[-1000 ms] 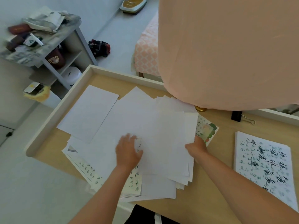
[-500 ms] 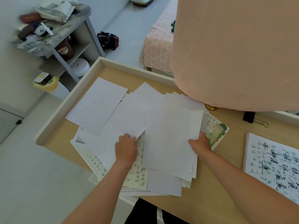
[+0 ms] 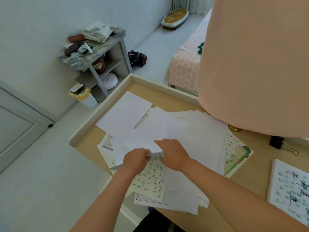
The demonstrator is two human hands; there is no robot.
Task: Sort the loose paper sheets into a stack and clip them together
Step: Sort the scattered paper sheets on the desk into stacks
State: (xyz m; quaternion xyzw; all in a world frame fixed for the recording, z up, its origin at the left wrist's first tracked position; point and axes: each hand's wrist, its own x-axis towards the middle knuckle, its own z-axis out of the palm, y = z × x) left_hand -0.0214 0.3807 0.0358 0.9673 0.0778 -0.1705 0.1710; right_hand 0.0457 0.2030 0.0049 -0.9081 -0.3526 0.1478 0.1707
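Observation:
A loose heap of white paper sheets (image 3: 192,136) lies spread over the wooden desk (image 3: 260,166), some overhanging its near edge. A sheet with green handwriting (image 3: 150,180) lies near the front. My left hand (image 3: 135,160) pinches its top edge, fingers curled. My right hand (image 3: 173,153) lies on the white sheets just beside it, fingers at the same edge. One blank sheet (image 3: 123,114) lies apart at the far left. A black binder clip (image 3: 277,142) sits at the right, beyond both hands.
A large peach lampshade (image 3: 254,64) hangs over the desk's far right. A sheet of ink calligraphy (image 3: 291,186) lies at the right edge. A colourful printed sheet (image 3: 237,156) pokes out from under the heap. The desk has a raised white rim (image 3: 100,113). A cluttered shelf (image 3: 100,52) stands beyond.
My right hand has moved left from the heap's right edge to meet my left hand at the middle. The green-written sheet is more uncovered. The view has shifted.

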